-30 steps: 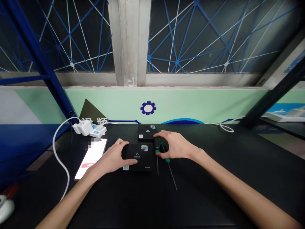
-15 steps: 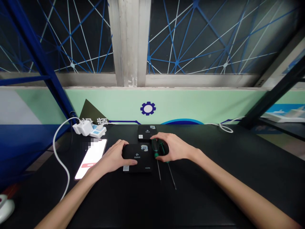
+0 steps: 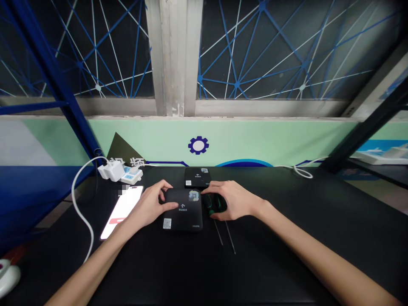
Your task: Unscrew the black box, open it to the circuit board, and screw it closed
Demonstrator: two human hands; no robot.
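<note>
My left hand [image 3: 155, 201] grips the far left corner of a black set-top box [image 3: 183, 216], thumb on its top and fingers behind the edge. The box carries a QR label and a shiny sticker; HDMI lettering is near its front right corner. To its right, my right hand [image 3: 237, 199] curls around the black-and-green handles of two screwdrivers [image 3: 209, 205] lying side by side, shafts pointing towards me. My palm and fingers partly cover the handles. Behind both hands lies a second black set-top box [image 3: 196, 175], its right side close to my right fingertips.
A phone with a lit screen [image 3: 123, 212] lies left of my left hand. Behind it are a white power strip [image 3: 131, 174] with a plugged-in adapter and a white cable [image 3: 76, 204]. Another white cable [image 3: 302, 172] lies at the back right. A green wall panel [image 3: 153, 138] borders the black table [image 3: 191, 272].
My left thumb has slid back and left on the box, uncovering its QR label, and the far edge appears slightly higher. The left screwdriver has shifted right, closer to the other one.
</note>
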